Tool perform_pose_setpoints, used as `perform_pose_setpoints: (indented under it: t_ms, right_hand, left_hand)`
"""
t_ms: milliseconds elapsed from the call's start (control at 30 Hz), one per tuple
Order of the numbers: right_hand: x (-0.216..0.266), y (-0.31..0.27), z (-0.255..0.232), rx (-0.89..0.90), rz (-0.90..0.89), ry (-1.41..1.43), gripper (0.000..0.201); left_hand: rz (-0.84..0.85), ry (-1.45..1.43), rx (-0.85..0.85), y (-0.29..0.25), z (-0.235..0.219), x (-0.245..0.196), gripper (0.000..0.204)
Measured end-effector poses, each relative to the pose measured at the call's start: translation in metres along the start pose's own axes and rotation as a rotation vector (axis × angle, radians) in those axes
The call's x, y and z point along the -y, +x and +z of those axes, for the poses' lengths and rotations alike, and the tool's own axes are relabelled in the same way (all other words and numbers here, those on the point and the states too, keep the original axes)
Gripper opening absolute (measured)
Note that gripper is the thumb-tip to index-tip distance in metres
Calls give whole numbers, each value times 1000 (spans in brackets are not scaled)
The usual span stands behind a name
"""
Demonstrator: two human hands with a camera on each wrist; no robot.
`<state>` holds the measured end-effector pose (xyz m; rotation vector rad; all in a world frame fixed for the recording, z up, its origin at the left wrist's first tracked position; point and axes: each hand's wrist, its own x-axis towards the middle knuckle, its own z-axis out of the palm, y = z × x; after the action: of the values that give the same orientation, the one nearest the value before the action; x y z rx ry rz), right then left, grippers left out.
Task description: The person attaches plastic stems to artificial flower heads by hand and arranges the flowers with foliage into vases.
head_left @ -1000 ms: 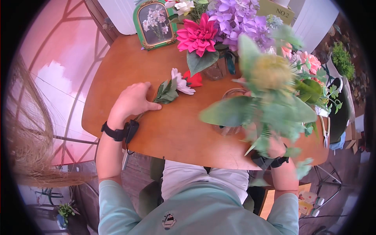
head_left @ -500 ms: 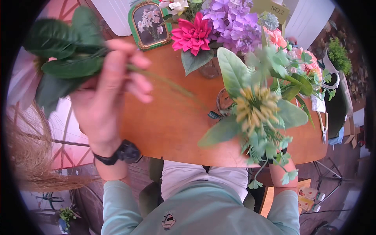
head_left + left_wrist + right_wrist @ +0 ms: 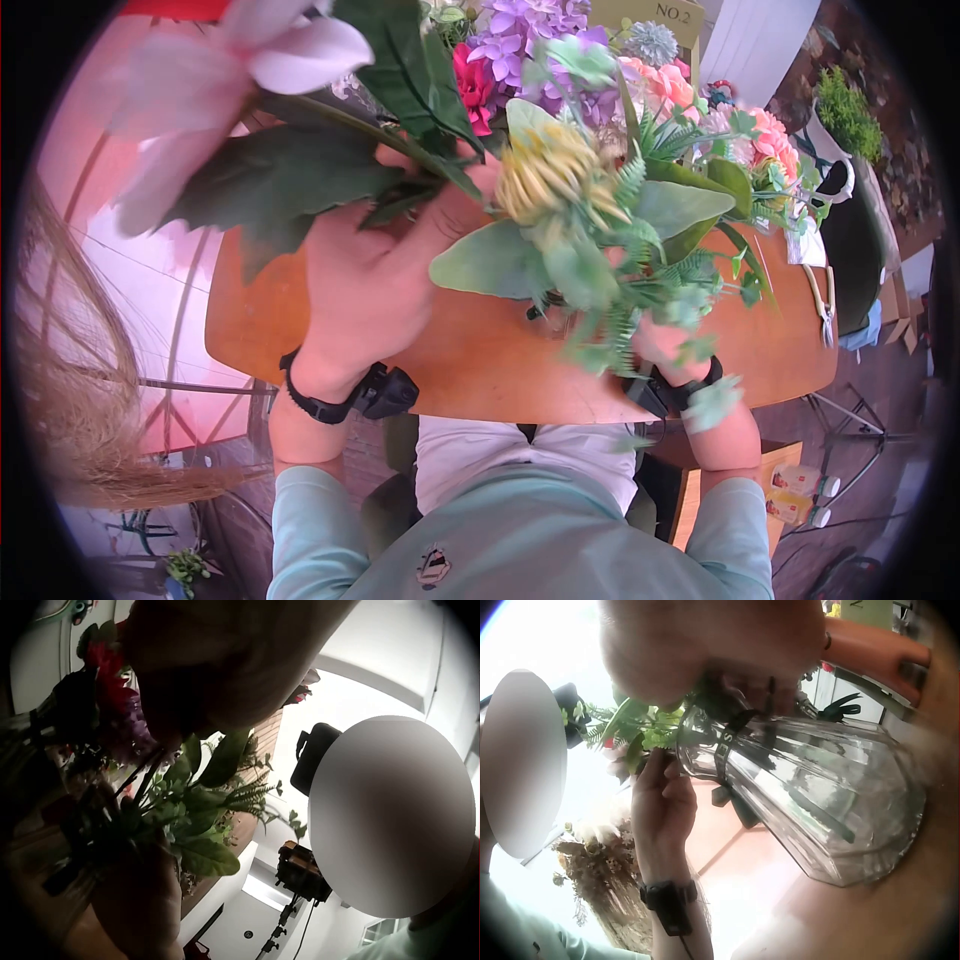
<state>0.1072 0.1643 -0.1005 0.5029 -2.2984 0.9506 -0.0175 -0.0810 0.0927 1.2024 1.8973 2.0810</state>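
My left hand (image 3: pixel 375 285) grips the stem of a pale pink artificial flower (image 3: pixel 310 55) with dark green leaves (image 3: pixel 285 185). It is raised beside a yellow flower (image 3: pixel 550 175) with broad leaves and fern sprigs (image 3: pixel 640 250). These greens rise from the mouth of a clear glass vase (image 3: pixel 817 799) with a dark ribbon (image 3: pixel 731 742) round its neck. My right hand (image 3: pixel 665 345) holds the vase by its neck, mostly covered by greenery in the head view. In the right wrist view the left hand (image 3: pixel 664 806) is close to the vase mouth.
Behind stand purple flowers (image 3: pixel 520 40), a magenta bloom (image 3: pixel 472 90) and a box marked NO.2 (image 3: pixel 650 20). Peach flowers (image 3: pixel 770 145) are to the right. Pliers (image 3: pixel 828 310) lie at the right edge of the wooden table (image 3: pixel 480 375).
My left hand has lifted the flower from the table, swung it up to the left, then brought it right towards the vase. The right hand has stayed low by the vase.
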Motion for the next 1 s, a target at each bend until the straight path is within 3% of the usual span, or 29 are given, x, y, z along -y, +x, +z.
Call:
perform_pose_setpoints:
  t_ms: [67, 133, 200, 367, 433, 533, 600, 633, 733, 767, 833, 900, 1000]
  right_hand:
    - [11, 14, -5, -4, -8, -6, 21]
    - [48, 57, -25, -116, 163, 313, 39]
    - [74, 87, -38, -226, 338, 634, 60]
    - [68, 96, -25, -183, 348, 623, 56]
    - [67, 86, -27, -163, 349, 620, 54]
    - [53, 83, -36, -147, 355, 607, 52]
    - [57, 72, -34, -132, 364, 600, 50]
    - [58, 72, -31, -120, 365, 598, 49]
    - [59, 65, -26, -93, 370, 591, 46]
    - [52, 64, -30, -87, 375, 587, 45]
    - [49, 67, -26, -74, 381, 582, 44]
    - [53, 52, -28, -58, 380, 575, 42]
    - [47, 60, -21, -32, 387, 566, 40]
  left_hand:
    - [-23, 64, 15, 9, -4, -10, 21]
    - [-22, 4, 107, 16, -3, -13, 20]
    - [16, 4, 49, 20, -2, -21, 19]
    - [86, -9, -36, 28, -5, -33, 17]
    - [160, 39, 160, 23, -1, -21, 13]
    - [53, -68, 230, 12, 3, 1, 18]
    - [-173, -92, 273, 1, 2, 18, 26]
    - [-172, -92, 271, -4, -3, 27, 26]
    - [290, 512, 460, -11, -14, 39, 26]
    - [290, 509, 463, -7, -10, 34, 26]
    - [165, 106, 183, 6, -1, 12, 19]
    - [23, 41, 108, 15, -4, -6, 16]
    - [8, 31, 184, 14, -5, 15, 19]
